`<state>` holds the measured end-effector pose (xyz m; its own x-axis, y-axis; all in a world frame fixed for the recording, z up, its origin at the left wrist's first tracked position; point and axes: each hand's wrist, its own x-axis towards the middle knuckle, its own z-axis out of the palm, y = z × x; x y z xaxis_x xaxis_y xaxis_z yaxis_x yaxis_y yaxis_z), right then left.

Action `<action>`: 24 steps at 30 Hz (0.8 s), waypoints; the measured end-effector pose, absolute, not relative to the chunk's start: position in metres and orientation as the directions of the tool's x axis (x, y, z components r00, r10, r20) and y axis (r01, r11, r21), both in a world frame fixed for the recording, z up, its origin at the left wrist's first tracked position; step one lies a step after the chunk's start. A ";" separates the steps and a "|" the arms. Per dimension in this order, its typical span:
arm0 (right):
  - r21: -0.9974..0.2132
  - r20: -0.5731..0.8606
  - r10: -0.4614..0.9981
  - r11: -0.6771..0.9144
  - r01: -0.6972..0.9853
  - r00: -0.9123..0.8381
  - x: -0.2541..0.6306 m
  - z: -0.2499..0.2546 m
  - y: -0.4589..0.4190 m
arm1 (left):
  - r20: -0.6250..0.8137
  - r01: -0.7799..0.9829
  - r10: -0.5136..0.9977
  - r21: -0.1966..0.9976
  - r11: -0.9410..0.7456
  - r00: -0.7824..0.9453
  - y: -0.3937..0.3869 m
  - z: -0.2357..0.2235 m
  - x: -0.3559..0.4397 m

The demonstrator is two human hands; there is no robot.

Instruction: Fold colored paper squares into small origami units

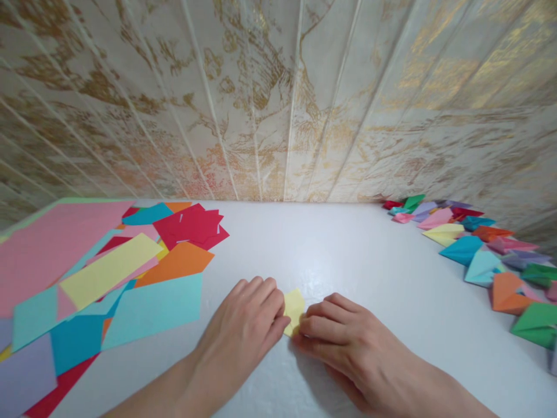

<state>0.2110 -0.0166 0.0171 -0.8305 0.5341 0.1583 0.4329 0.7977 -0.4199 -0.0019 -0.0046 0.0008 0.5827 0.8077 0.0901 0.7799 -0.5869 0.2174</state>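
A small folded piece of yellow paper (295, 307) lies at the front middle of the white table, between my two hands. My left hand (252, 316) grips its left edge, the thumb and curled fingers pressed together. On the opposite side, my right hand (343, 331) pinches the lower right edge with its fingers closed. Fingers cover both ends of the paper, so its full shape is hidden.
Loose coloured sheets overlap at the left, including a yellow strip (111, 271), a light blue sheet (154, 310) and red pieces (191, 226). Several folded paper shapes line the right side, among them a green one (537, 325). A patterned curtain (278, 104) hangs behind the table (300, 244).
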 end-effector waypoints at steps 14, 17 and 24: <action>-0.390 0.153 0.542 0.801 0.453 -0.827 0.202 0.013 -0.020 | 0.069 0.787 0.836 0.301 -0.538 0.545 -0.010 0.004 -0.001; -0.421 0.152 0.559 0.783 0.458 -0.815 0.201 0.011 -0.020 | 0.086 0.760 0.834 0.368 -0.535 0.545 -0.007 0.003 -0.007; -0.448 0.165 0.561 0.775 0.445 -0.811 0.203 0.019 -0.018 | 0.145 0.757 0.832 0.354 -0.550 0.536 0.001 0.012 -0.031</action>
